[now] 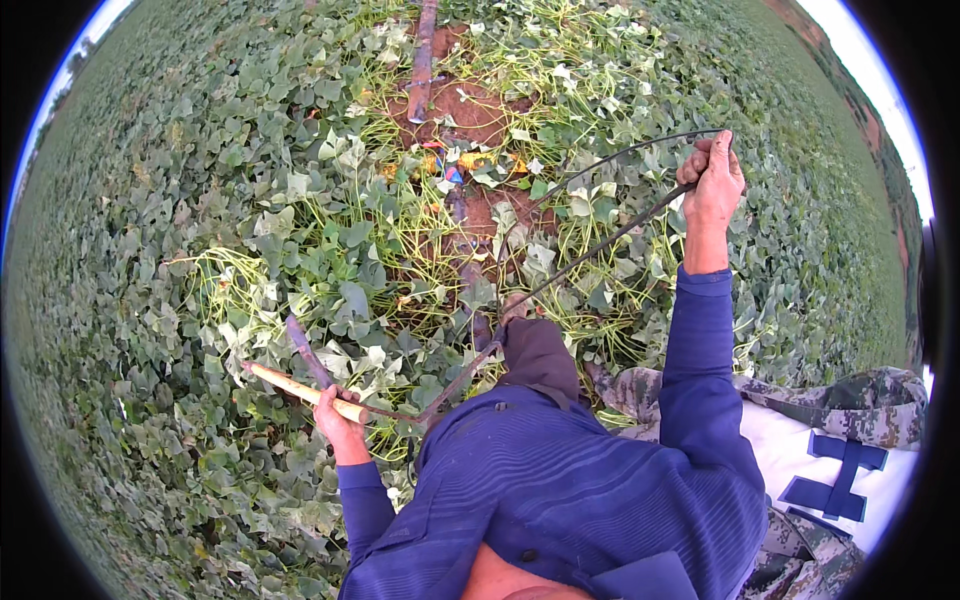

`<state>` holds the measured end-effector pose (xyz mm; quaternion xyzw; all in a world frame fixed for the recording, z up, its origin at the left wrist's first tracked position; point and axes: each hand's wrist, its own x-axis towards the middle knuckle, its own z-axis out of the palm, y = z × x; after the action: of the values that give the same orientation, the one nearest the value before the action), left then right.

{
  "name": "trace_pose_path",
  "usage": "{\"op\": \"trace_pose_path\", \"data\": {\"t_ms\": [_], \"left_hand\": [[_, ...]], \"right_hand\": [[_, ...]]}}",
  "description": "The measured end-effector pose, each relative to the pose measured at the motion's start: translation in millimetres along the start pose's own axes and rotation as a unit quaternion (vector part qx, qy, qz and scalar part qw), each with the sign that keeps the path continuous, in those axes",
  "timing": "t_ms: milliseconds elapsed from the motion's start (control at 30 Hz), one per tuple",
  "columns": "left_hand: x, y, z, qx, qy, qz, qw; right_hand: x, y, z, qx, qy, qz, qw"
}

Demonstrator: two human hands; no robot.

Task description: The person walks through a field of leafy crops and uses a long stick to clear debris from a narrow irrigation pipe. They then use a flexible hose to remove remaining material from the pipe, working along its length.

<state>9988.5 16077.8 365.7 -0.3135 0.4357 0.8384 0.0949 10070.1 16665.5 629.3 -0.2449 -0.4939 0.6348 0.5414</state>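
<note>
My right hand [715, 180] is raised at the right with its fingers closed on a long black strip [610, 241]. From that hand the strip runs down past my knee toward my left hand; a thinner loop of it arcs over the leaves. Low on the left, my left hand [340, 414] is wrapped round a pale wooden stick [290, 384]. A dark purplish, flat-looking length [308, 352] sticks up beside that stick, at the same hand. Whether the strip is tied to the stick is hidden by my fingers.
Dense green vines [180, 200] cover the ground around me. A dark pipe-like length [422, 75] lies ahead on bare reddish soil [470, 115]. Nearer are a blue and red piece [453, 174] and yellow material [478, 160]. At my right lies camouflage cloth [850, 410].
</note>
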Motion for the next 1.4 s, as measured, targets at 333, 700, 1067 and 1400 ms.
{"op": "trace_pose_path", "data": {"t_ms": [333,700,1067,1400], "left_hand": [[152,-88,263,0.025,0.054,0.1,0.993],[234,-164,650,0.169,-0.073,0.113,0.976],[293,-225,883,0.266,-0.355,0.107,0.89],[448,-321,1165,0.319,-0.561,-0.002,0.764]], "right_hand": [[341,196,3,0.064,0.011,0.067,0.996],[634,244,-11,0.054,0.155,0.066,0.984],[716,289,69,-0.011,0.007,0.033,0.999],[780,514,261,-0.212,-0.222,0.203,0.93]]}}
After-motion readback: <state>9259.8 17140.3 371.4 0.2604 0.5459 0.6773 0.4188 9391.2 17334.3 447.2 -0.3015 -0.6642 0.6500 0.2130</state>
